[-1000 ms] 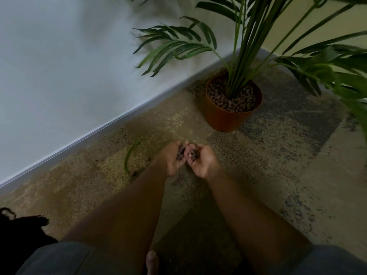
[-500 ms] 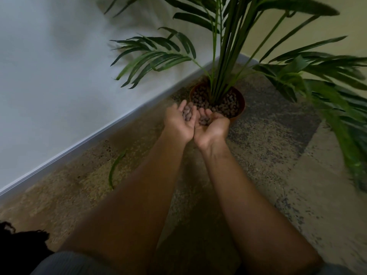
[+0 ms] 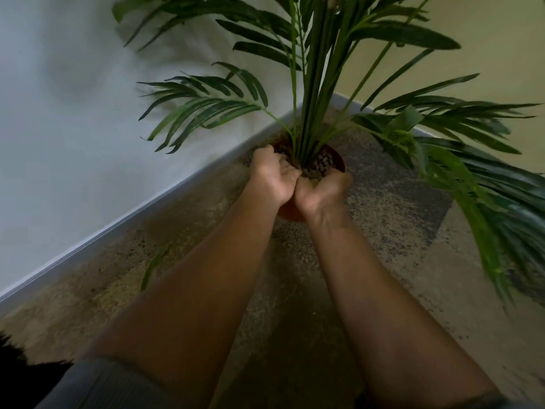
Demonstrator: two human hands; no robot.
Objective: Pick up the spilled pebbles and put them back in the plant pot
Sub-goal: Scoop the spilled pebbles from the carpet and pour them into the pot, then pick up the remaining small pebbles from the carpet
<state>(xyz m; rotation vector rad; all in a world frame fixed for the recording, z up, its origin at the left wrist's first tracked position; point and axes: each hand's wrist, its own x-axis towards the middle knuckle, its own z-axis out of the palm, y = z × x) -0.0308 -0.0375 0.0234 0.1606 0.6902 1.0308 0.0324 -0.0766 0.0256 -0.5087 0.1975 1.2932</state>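
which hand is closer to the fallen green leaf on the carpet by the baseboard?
Left. The left hand is on the leaf's side, over the pot's near-left rim. The right hand is beside it, farther from the leaf. Neither touches the leaf.

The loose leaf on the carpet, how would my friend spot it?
Start at the white wall and follow its baseboard down. On the carpet left of the arms lies one leaf, flat and alone, not attached to the plant.
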